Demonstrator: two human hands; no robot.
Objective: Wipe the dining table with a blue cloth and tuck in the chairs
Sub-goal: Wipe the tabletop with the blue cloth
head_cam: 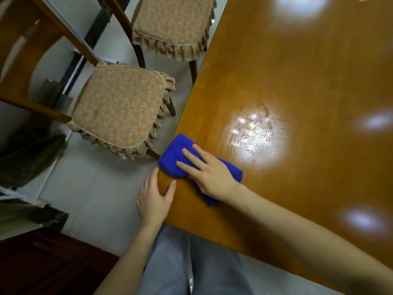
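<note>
Folded blue cloth [170, 153] pressed onto dining table [308, 71] corner by right hand [212, 175], fingers straight, table edge clasped by left hand [154, 196] at cloth's 7 o'clock, cushioned chair [119, 107] stood clear at 10 o'clock.

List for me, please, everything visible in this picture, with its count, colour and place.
dining table: one, glossy orange-brown wood, right side of view
blue cloth: one, blue, folded, on the table's near left corner
chairs: two, dark wood with beige patterned frilled cushions, left of the table, not tucked in; second one farther back
floor: one, pale grey, under the chairs
cabinet: one, dark brown, lower left
trousers: one pair, pale grey-blue, bottom centre
left hand: one, holds the table's corner edge
right hand: one, flat, presses on the cloth
</note>
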